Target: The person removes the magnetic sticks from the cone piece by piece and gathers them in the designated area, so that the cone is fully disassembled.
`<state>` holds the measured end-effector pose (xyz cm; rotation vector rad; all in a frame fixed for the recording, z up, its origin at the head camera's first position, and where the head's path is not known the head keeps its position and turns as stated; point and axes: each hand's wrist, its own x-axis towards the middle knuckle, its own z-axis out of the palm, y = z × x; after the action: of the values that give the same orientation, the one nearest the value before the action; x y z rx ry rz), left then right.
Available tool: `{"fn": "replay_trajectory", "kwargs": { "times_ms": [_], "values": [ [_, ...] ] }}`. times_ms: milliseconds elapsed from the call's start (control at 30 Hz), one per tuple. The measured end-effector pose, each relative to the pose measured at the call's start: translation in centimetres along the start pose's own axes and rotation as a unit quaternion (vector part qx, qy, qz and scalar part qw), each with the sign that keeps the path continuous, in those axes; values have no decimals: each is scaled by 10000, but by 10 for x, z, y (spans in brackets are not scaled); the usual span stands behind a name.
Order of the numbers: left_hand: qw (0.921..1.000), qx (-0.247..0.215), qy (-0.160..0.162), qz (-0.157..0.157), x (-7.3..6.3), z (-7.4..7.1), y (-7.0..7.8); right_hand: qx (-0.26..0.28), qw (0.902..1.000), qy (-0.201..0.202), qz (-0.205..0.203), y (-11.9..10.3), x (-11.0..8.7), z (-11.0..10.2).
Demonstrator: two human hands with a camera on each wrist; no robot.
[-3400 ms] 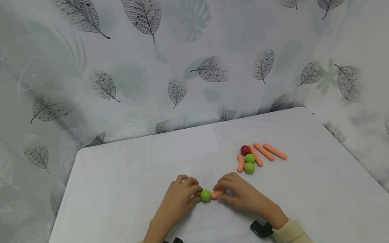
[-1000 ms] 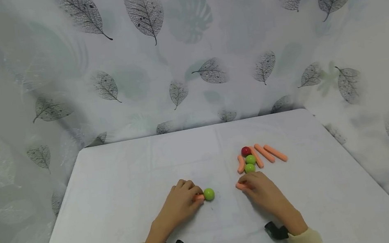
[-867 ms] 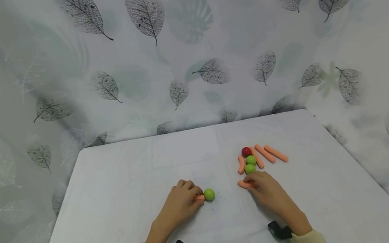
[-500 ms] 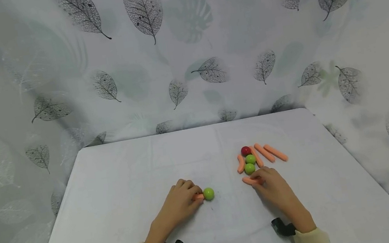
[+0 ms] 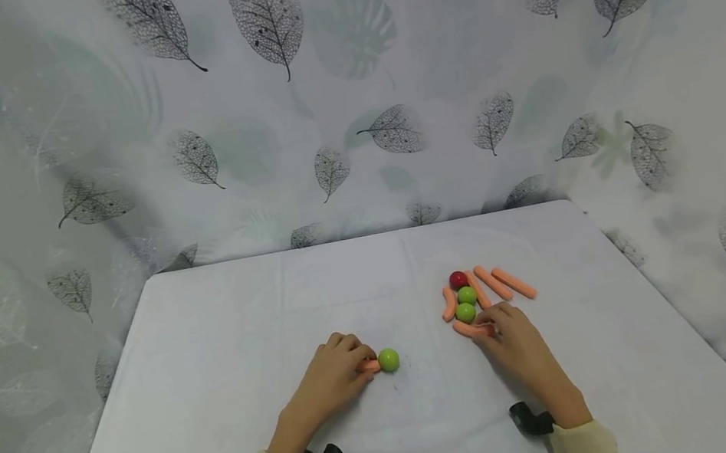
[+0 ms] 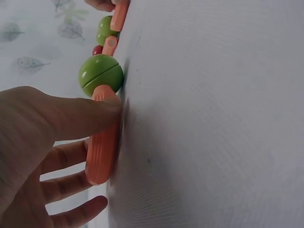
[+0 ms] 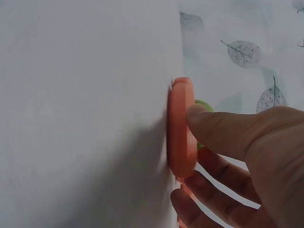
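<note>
My left hand [image 5: 337, 376] pinches an orange toy sausage [image 6: 102, 152] low over the white tabletop, thumb on one side and fingers on the other. A lone green ball [image 5: 389, 360] with a seam round it sits at the sausage's end, appearing to touch it. My right hand [image 5: 517, 340] pinches another orange toy sausage [image 7: 180, 133] between thumb and fingers. That sausage lies just in front of the nearer of two green balls [image 5: 465, 313] in the group at right. In the right wrist view the thumb and sausage hide most of a green ball.
Around the two green balls lie a red ball [image 5: 458, 280], a short bent sausage [image 5: 449, 303] on the left and several longer sausages [image 5: 513, 283] on the right. The white table [image 5: 223, 323] ends at a leaf-printed curtain [image 5: 278, 114] behind.
My right hand has carried its sausage from beside the lone green ball rightward and away from me, up to the group. My left hand has barely moved.
</note>
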<state>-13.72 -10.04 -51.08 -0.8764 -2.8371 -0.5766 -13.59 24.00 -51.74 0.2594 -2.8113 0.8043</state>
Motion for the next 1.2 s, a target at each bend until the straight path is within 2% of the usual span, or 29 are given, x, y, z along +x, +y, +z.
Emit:
{"fn": "replay_trajectory", "kwargs": {
  "times_ms": [233, 333, 533, 633, 767, 867, 967, 1033, 1200],
  "values": [
    [9999, 133, 29, -48, -2, -4, -2, 280, 9994, -90, 171, -6, -1, -10],
    [9999, 136, 88, -15, -3, -4, -3, 421, 9991, -69, 56, -9, -4, -9],
    [9995, 146, 278, 26, -6, -2, -5, 797, 9954, 19, -531, -16, -8, 2],
    [9991, 80, 405, 29, -7, -1, -4, 1064, 9919, -108, -679, -22, -10, 7],
    [9987, -150, 490, -56, -7, 1, -3, 1494, 9858, -460, -608, -32, -11, 13],
    [9977, -429, 482, -203, -7, 2, -2, 1843, 9786, -713, -579, -41, -10, 18],
    [9940, -938, 405, -399, -7, 2, 0, 2165, 9699, -943, -595, -50, -9, 24],
    [9885, -1397, 351, -468, -7, 3, 1, 2339, 9640, -1085, -644, -54, -9, 28],
    [9674, -2446, 91, -646, -5, 5, 4, 2721, 9501, -1351, -712, -60, -9, 41]
  ]
}}
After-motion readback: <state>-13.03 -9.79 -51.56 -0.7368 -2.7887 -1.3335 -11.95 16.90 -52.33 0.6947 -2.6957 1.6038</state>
